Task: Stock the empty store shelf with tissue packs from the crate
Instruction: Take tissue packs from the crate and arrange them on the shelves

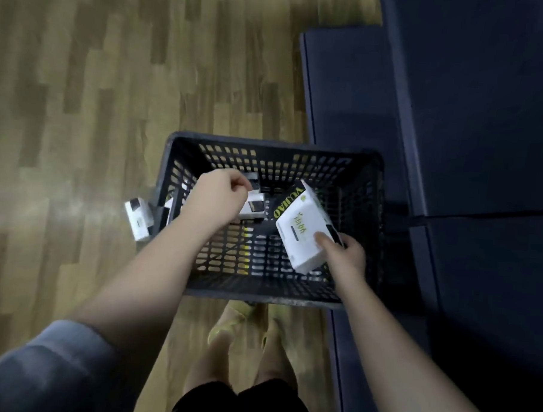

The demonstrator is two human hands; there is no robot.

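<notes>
While the crate (260,286) is nearly emptied, we pinch one tissue pack (303,232) in our right hand (346,255) and another (253,206) in our left (217,197); shelving remains.

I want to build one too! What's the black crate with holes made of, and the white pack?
The crate looks like moulded matte plastic: its walls are a regular grid of holes. The white pack in the right hand seems wrapped in soft, slightly glossy film, probably plastic.
</notes>
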